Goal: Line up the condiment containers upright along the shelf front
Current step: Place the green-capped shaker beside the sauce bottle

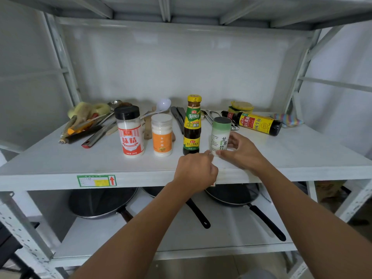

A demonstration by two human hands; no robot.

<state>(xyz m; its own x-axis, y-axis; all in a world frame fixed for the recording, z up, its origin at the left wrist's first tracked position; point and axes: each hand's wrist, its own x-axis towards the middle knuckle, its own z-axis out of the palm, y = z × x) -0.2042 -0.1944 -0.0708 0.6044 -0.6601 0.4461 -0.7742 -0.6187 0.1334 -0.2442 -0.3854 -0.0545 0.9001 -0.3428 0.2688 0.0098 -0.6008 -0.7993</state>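
**A:** ok so where's everything sitting on the white metal shelf [60, 164] right now?

**B:** Four containers standing upright in a row near the front edge, long axes vertical, caps up. Left to right: a clear plastic jar with a black lid and red-and-white label [129, 131], a shorter clear jar with an orange label and white lid [162, 135], a tall dark glass sauce bottle with a yellow cap and green-yellow label [192, 125], then a white canister with a pale green top [219, 136].

**A:** and the hands?

**B:** Both on that green-topped one. Right hand [242, 151] wraps it from the right side, fingers curled round the lower body, so it's got a proper grip. Left hand [196, 171] is mostly closed, with its fingertips pinching at the canister's bottom left corner. Canister looks basically upright, label facing the camera, just beside the sauce bottle.

**A:** anything not lined up?

**B:** Yeah, a dark soy sauce bottle with a yellow label and red cap [255, 122] is lying on its side further back on the right, long axis running left-right, cap pointing left. Behind the row there's a jumble of kitchen utensils [96, 127], and frying pans [102, 202] sit on the shelf below.
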